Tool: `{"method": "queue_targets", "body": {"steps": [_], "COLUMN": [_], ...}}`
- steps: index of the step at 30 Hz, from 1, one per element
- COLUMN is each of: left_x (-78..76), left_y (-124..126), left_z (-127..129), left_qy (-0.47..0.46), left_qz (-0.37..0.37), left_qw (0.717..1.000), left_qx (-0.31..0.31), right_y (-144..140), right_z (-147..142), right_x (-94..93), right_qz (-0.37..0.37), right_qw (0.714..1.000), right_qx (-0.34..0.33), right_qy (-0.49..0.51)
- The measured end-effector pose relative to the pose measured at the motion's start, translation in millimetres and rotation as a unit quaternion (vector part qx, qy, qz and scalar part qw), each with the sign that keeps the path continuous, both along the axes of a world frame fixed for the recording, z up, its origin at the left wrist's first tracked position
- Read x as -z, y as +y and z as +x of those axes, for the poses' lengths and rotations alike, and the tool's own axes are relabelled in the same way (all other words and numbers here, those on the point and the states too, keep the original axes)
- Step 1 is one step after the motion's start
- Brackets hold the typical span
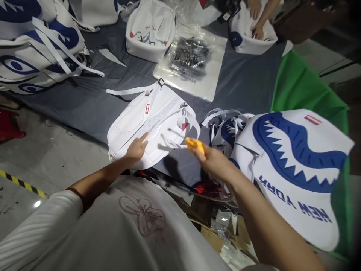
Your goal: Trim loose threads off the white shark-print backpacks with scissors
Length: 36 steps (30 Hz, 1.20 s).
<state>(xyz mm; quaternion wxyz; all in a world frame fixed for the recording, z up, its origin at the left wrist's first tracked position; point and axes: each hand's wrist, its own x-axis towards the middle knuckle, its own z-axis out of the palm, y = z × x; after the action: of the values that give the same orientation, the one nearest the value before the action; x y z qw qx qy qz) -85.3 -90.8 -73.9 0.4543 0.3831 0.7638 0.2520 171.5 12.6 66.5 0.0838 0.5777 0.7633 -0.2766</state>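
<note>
A white backpack lies on the dark-covered table with its back panel and straps facing up. My left hand is on its near side, fingers bent and close together against the fabric. In my right hand is an orange-handled tool, gripped over the backpack's right side. A thin dark shaft or blade seems to reach left from the handle, blurred, so its exact kind cannot be made out. Loose white straps hang near the tool's tip.
White-and-blue backpacks are piled at the left, and another stands close at right. Beyond lie an open white bag and clear plastic packets. A co-worker's hands work on a bag. Green cloth drapes the right end.
</note>
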Motion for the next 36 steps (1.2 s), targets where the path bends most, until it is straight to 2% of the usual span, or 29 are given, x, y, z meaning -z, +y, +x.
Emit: {"method": "queue_targets", "body": {"steps": [2, 3, 5, 7, 9, 11, 13, 14, 16, 17, 19, 22, 24, 26, 31, 34, 36], "left_x": [-2.3, -3.9, -9.5, -17.8, -25.6, -28.4, -24.5, -20.5, -11.0, -6.5, 0.4, 5.2, 7.3, 11.0, 29.0, 37.9, 41.8], "left_y": [-2.3, -2.7, -3.3, -5.1, -7.2, -7.0, -2.9, 0.6, 9.2, 13.6, 20.6, 23.9, 22.1, 19.6, 19.9, 21.4, 21.6], "left_z": [19.5, 24.7, 22.1, 1.0, -35.0, -76.7, -113.3, -127.0, -144.2, -148.4, -151.5, -154.1, -158.0, -162.3, -164.1, -161.8, -160.5], "left_qy": [0.171, 0.211, 0.207, 0.166, 0.141, 0.099, -0.021, -0.105, -0.267, -0.330, -0.401, -0.452, -0.492, -0.542, -0.609, -0.605, -0.587], "left_qz": [0.046, 0.044, 0.028, 0.067, 0.157, 0.186, 0.109, 0.051, -0.037, -0.058, -0.077, -0.079, -0.095, -0.107, -0.114, -0.077, -0.059], "left_qw": [0.979, 0.966, 0.959, 0.967, 0.974, 0.975, 0.969, 0.955, 0.907, 0.882, 0.848, 0.834, 0.826, 0.810, 0.783, 0.793, 0.807], "left_qx": [0.102, 0.143, 0.193, 0.179, 0.085, -0.074, -0.222, -0.271, -0.322, -0.332, -0.338, -0.307, -0.257, -0.194, -0.060, -0.019, -0.009], "right_y": [3.0, -0.1, -17.1, -46.6, -83.4, -120.6, -151.7, -163.6, -178.9, -182.5, -183.4, -178.0, -176.1, -178.1, -197.9, -217.3, -227.5], "right_z": [-2.5, -2.7, -1.7, -2.1, -8.2, -21.7, -41.1, -52.1, -76.0, -88.9, -116.4, -156.3, -175.6, -186.0, -179.1, -161.0, -150.9], "right_x": [-0.3, 0.5, 5.7, 15.6, 27.6, 38.5, 46.7, 50.3, 58.0, 63.0, 75.7, 96.9, 106.0, 107.9, 92.3, 89.0, 95.2], "right_qz": [0.011, -0.001, -0.050, -0.091, -0.092, -0.106, -0.130, -0.138, -0.138, -0.132, -0.124, -0.116, -0.105, -0.093, -0.084, -0.064, -0.048], "right_qw": [0.999, 0.999, 0.999, 0.995, 0.996, 0.994, 0.990, 0.987, 0.984, 0.984, 0.985, 0.988, 0.987, 0.988, 0.988, 0.980, 0.963], "right_qx": [0.018, 0.022, -0.007, -0.034, -0.018, -0.001, 0.001, 0.006, 0.030, 0.047, 0.081, 0.103, 0.110, 0.120, 0.125, 0.146, 0.186], "right_qy": [-0.031, -0.035, -0.011, 0.017, 0.010, -0.017, -0.061, -0.082, -0.109, -0.111, -0.086, 0.008, 0.044, 0.037, -0.018, -0.120, -0.187]}}
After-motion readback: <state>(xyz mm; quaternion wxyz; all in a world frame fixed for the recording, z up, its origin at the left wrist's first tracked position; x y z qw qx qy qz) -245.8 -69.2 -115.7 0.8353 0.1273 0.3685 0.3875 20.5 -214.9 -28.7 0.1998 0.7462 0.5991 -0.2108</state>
